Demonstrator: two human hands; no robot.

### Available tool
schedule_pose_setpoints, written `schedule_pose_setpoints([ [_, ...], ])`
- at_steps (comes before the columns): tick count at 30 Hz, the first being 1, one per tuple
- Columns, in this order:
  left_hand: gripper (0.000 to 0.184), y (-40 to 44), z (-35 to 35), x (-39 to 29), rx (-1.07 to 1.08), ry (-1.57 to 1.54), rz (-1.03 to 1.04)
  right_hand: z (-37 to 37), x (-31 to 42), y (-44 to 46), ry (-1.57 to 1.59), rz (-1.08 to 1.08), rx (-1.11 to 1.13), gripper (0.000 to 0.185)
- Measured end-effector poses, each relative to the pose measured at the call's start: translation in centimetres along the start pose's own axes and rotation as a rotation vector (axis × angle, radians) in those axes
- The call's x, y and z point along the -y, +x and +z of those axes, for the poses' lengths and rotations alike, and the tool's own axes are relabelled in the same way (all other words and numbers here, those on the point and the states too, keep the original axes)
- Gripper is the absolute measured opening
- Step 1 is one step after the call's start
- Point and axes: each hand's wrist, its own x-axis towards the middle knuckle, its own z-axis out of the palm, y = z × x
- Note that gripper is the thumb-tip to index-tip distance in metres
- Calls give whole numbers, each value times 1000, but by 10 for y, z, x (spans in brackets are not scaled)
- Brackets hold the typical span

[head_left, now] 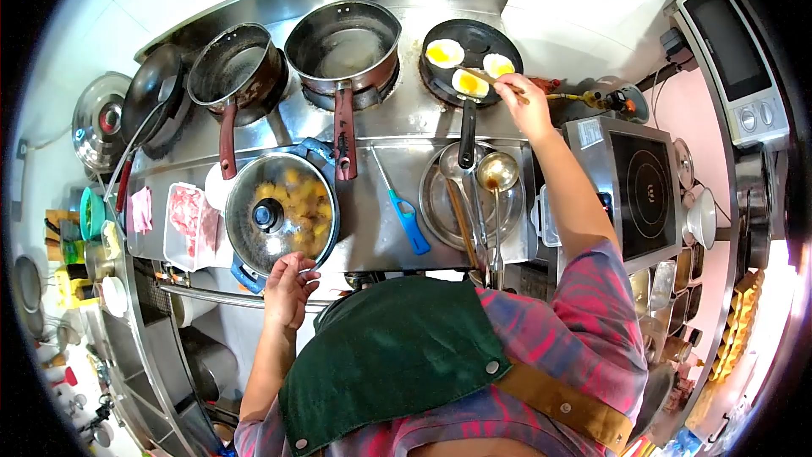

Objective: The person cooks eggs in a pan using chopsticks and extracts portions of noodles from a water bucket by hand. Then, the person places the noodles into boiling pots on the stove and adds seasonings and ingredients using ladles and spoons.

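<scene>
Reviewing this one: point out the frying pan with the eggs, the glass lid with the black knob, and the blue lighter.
Frying pan (468,131): head view, on its black handle.
Glass lid (267,214): head view, on its central knob.
Blue lighter (414,235): head view, on its grip.

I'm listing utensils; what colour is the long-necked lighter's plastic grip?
The lighter's grip is bright blue, shown best in the head view.

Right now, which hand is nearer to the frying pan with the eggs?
Right. The right hand is beside the frying pan, holding a wooden utensil over the eggs; the left hand is farther off, by the glass lid's edge.
</scene>
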Motion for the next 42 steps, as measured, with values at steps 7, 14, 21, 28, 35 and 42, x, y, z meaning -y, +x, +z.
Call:
schedule_pose_setpoints([
  [7,19,-1,-7,-4,-15,10,30,16,2,9,-62,-12,107,15],
  [14,19,-2,-3,-4,-31,11,26,43,-9,11,-241,-362,117,12],
  [21,19,0,-4,-5,-23,12,37,57,-16,19,-336,-393,130,9],
  [28,18,0,-9,-5,0,-4,50,37,17,-2,-133,-287,56,9],
  [35,17,1,-6,-5,1,-4,44,-2,13,-13,52,14,-172,10],
  [42,16,0,-3,-5,2,4,37,-21,3,-28,203,192,-244,16],
])
